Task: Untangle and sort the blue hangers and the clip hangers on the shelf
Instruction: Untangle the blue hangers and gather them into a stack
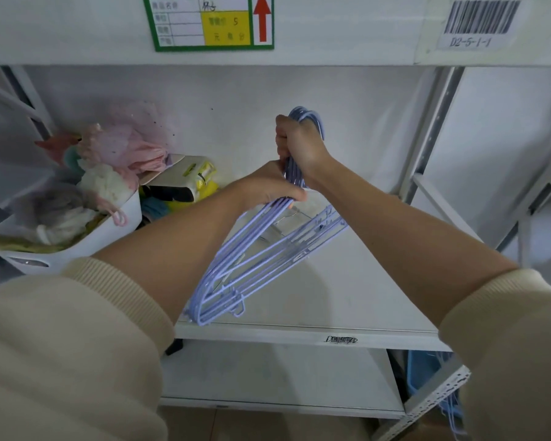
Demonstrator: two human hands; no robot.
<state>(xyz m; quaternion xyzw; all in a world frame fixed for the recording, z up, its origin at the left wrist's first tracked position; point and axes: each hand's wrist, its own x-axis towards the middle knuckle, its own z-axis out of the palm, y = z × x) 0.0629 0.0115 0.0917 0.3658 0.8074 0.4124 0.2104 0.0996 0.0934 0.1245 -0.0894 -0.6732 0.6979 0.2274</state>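
Observation:
A bundle of several pale blue hangers (236,265) hangs tilted above the white shelf board (347,300). Their hooks stick up behind my right hand (299,144), which is closed around the necks near the top. Just below it, my left hand (268,186) grips the same bundle at the shoulders. The lower corner of the bundle reaches the shelf's front edge. Under the bundle, thin metal clip hangers (287,222) lie on the shelf, mostly hidden by the blue ones and my arms.
A white basket (86,240) full of pink and white bath puffs stands at the left of the shelf, with yellow packaged goods (191,183) beside it. Metal uprights (427,138) frame the right side. A lower shelf (277,377) and a blue bin (423,374) sit below.

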